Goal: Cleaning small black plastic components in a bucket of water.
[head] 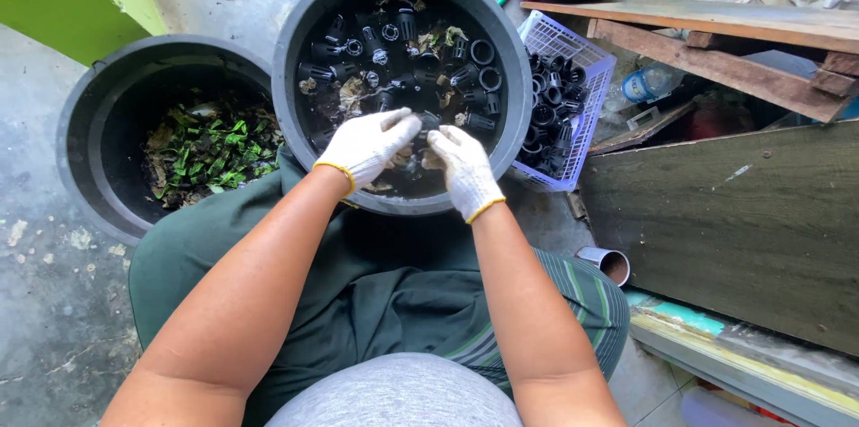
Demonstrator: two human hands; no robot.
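Directly beneath both hands, a large round black plastic tub (295, 60) is sitting against the person's knees, holding dark water, many small black cylindrical plastic cups (403, 51) and scraps of brown dead leaf (351, 96). The left hand (367, 145), in a white knitted glove with a yellow cuff, is curling loosely over the near side of the water, fingers bent together; whether it is pinching anything I cannot tell. The right hand (461, 167), gloved the same way, is lying just beside it, fingers bent down towards the surface near one dark cup, and its grip is hidden too. To work this well, I judge, the fingers should be closing on one cup at a time and shaking the leaf scraps free under water.

Counting: two black tubs are showing, the second black round tub (89, 123) sitting to the left of the left hand with green and brown leaves (210, 154) in its bottom. One pale lilac slotted plastic basket (586, 78) is standing to the right of the right hand, touching the first tub's rim, with more black cups inside. The cups themselves are too many and too overlapped to count exactly.
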